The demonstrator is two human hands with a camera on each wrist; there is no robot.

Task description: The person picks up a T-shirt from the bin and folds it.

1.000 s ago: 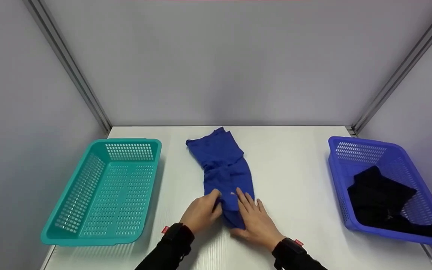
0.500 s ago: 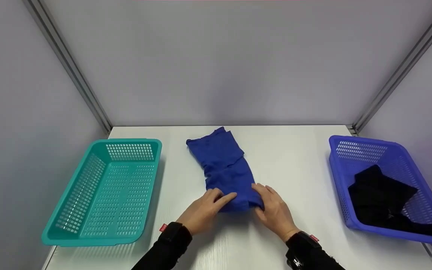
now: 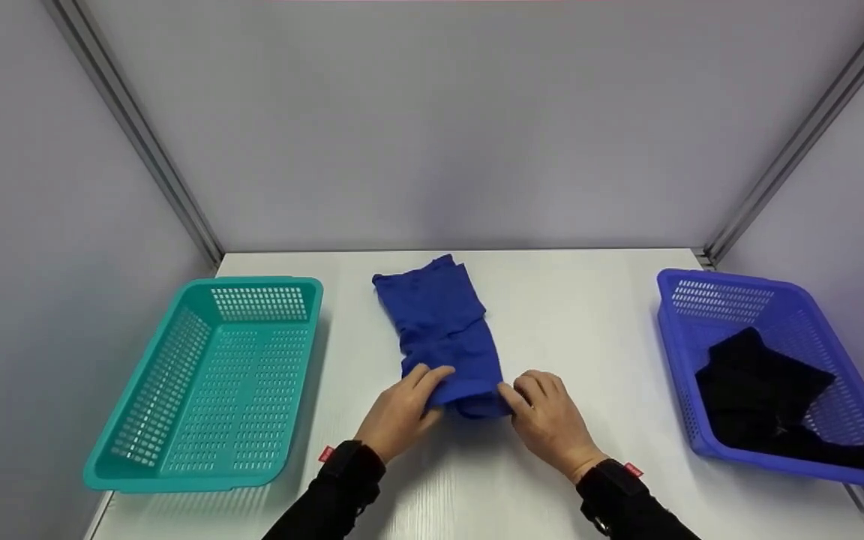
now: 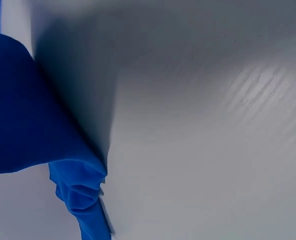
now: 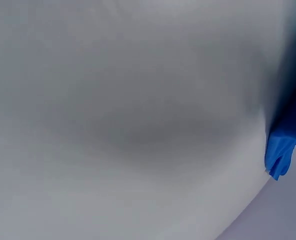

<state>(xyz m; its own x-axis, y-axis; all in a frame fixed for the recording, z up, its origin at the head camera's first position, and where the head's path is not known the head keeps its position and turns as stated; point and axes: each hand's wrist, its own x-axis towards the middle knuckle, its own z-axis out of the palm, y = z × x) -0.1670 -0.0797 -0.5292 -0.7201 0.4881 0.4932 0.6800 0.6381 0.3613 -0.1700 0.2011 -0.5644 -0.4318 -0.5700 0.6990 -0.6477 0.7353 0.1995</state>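
A blue folded garment (image 3: pixel 439 315) lies lengthwise on the white table, its exact kind hidden by the folds. My left hand (image 3: pixel 402 412) grips its near left corner, fingers on top and thumb low at the edge. At the near right corner, my right hand (image 3: pixel 552 420) pinches the cloth between thumb and curled fingers. The near end is rolled or folded up slightly off the table. In the left wrist view the blue garment (image 4: pixel 28 115) fills the left side, raised above its shadow. Only a bit of the garment (image 5: pixel 283 150) shows at the right wrist view's right edge.
On the left stands a teal perforated basket (image 3: pixel 301 375) with nothing in it. A purple-blue basket (image 3: pixel 672 360) on the right holds black cloth (image 3: pixel 754 390), partly hanging over its near rim. Grey panels (image 3: pixel 462 135) enclose the table (image 3: pixel 589 315) at the back and sides.
The garment's near end has been folded up and now reaches less far toward me. My right hand went from lying flat on the cloth to pinching its near right corner.
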